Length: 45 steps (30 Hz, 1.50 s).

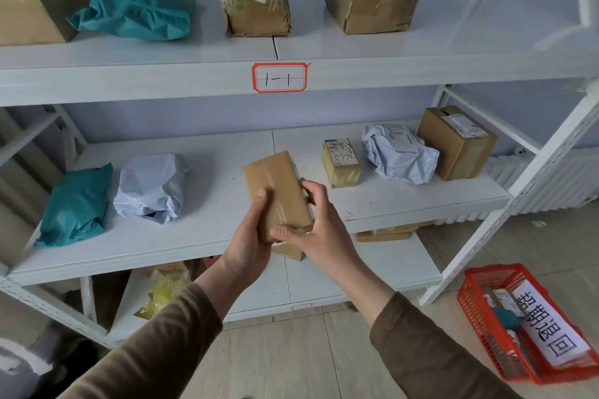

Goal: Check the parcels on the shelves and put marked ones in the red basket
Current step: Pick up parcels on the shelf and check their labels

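A small brown taped cardboard parcel (275,186) is held up in front of the middle shelf (210,230). My left hand (249,243) grips its lower left side, thumb on the face. My right hand (319,227) grips its right edge and bottom corner. The face turned to me shows only tape, no label. The red basket (479,304) stands on the floor at the lower right, with a white paper sign (547,330) and some parcels inside.
The middle shelf holds a teal bag (76,206), a white bag (149,188), a small labelled box (342,162), a grey-white bag (398,155) and a brown box (458,142). The upper shelf (194,74) carries a teal bag and brown boxes. A white upright (518,191) slants at right.
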{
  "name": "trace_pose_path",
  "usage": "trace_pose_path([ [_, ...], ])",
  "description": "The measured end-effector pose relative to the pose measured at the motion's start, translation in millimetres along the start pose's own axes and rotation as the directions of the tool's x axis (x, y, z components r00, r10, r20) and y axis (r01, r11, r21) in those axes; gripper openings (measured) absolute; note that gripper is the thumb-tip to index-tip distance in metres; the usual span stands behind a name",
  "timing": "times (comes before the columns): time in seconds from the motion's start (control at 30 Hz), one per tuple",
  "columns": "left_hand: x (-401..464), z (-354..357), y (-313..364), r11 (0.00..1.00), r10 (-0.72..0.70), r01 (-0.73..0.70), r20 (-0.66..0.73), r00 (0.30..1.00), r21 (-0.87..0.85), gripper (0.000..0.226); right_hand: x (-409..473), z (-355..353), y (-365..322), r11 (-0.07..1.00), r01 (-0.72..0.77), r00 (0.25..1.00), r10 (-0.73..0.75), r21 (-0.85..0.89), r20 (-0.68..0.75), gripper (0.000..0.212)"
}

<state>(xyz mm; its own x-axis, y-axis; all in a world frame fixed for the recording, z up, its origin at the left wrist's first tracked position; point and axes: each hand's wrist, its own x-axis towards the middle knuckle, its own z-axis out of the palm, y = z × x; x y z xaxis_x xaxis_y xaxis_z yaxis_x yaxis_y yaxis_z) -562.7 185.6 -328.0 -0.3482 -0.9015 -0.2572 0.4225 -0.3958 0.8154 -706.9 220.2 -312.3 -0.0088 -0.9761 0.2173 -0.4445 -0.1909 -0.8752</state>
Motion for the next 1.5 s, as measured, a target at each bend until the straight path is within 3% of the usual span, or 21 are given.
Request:
trace_pose_path([
  [0.1, 6, -13, 3, 0.98, 0.0, 0.003, 0.013, 1.0, -0.198, 0.07, -3, 6, -3, 0.964, 0.233, 0.972, -0.236, -0.131, -0.008, 0.079],
  [0.2, 7, -24, 4, 0.947, -0.018, 0.009, -0.024, 1.0, -0.321, 0.067, -2, 5, -3, 0.953, 0.302, 0.951, -0.301, 0.012, -0.069, 0.052],
  [0.27, 9, -28, 3, 0.944, -0.011, 0.0, -0.033, 0.999, -0.33, 0.067, 1, 6, -1, 0.962, 0.23, 0.97, -0.214, 0.146, -0.112, 0.057],
  [0.33, 12, -33, 3, 0.943, -0.016, 0.0, -0.045, 0.999, -0.332, 0.069, 3, 8, 1, 0.957, 0.059, 0.997, -0.04, 0.284, -0.071, 0.075],
  [0.4, 16, -36, 5, 0.94, -0.009, -0.005, -0.04, 0.999, -0.341, 0.069, 8, 10, 3, 0.912, -0.123, 0.992, 0.116, 0.392, 0.041, 0.085],
  [0.5, 21, -41, 7, 0.946, 0.007, -0.018, -0.036, 0.999, -0.325, 0.066, 14, 14, 9, 0.811, -0.301, 0.948, 0.198, 0.503, 0.248, 0.074],
  [0.6, 25, -45, 11, 0.976, -0.006, -0.013, -0.086, 0.996, -0.216, 0.059, 20, 19, 17, 0.735, -0.351, 0.927, 0.185, 0.58, 0.326, 0.065],
  [0.73, 31, -52, 22, 1.0, 0.013, -0.016, -0.142, 0.99, -0.016, 0.04, 38, 10, 30, 0.735, -0.363, 0.927, 0.221, 0.573, 0.304, 0.061],
  [0.83, 43, -72, 37, 0.997, 0.081, -0.082, -0.165, 0.983, -0.001, 0.058, 60, -15, 35, 0.8, -0.365, 0.922, 0.239, 0.476, 0.305, 0.048],
  [0.9, 49, -78, 50, 0.981, 0.068, -0.057, -0.053, 0.996, 0.183, 0.084, 73, -33, 35, 0.864, -0.357, 0.903, 0.223, 0.354, 0.367, 0.035],
  [1.0, 52, -66, 64, 0.838, -0.127, -0.004, 0.203, 0.971, 0.545, 0.102, 86, -48, 35, 0.901, -0.353, 0.869, 0.216, 0.253, 0.445, 0.027],
  [1.1, 64, -40, 63, 0.734, -0.283, 0.015, 0.286, 0.916, 0.679, 0.083, 94, -55, 37, 0.882, -0.378, 0.9, 0.279, 0.283, 0.335, 0.03],
  [1.2, 78, -23, 44, 0.796, -0.236, 0.028, 0.269, 0.934, 0.605, 0.068, 91, -67, 47, 0.852, -0.352, 0.933, 0.355, 0.388, 0.067, 0.042],
  [1.27, 85, -11, 26, 0.87, -0.177, 0.027, 0.261, 0.949, 0.493, 0.056, 77, -74, 57, 0.779, -0.355, 0.895, 0.443, 0.517, -0.054, 0.045],
  [1.33, 90, 6, 7, 0.919, -0.149, 0.043, 0.243, 0.958, 0.393, 0.052, 57, -75, 72, 0.712, -0.372, 0.862, 0.503, 0.595, -0.062, 0.04],
  [1.5, 98, 59, -38, 0.952, -0.18, 0.104, 0.253, 0.95, 0.288, 0.055, 5, -84, 98, 0.625, -0.399, 0.822, 0.568, 0.671, -0.041, 0.056],
])
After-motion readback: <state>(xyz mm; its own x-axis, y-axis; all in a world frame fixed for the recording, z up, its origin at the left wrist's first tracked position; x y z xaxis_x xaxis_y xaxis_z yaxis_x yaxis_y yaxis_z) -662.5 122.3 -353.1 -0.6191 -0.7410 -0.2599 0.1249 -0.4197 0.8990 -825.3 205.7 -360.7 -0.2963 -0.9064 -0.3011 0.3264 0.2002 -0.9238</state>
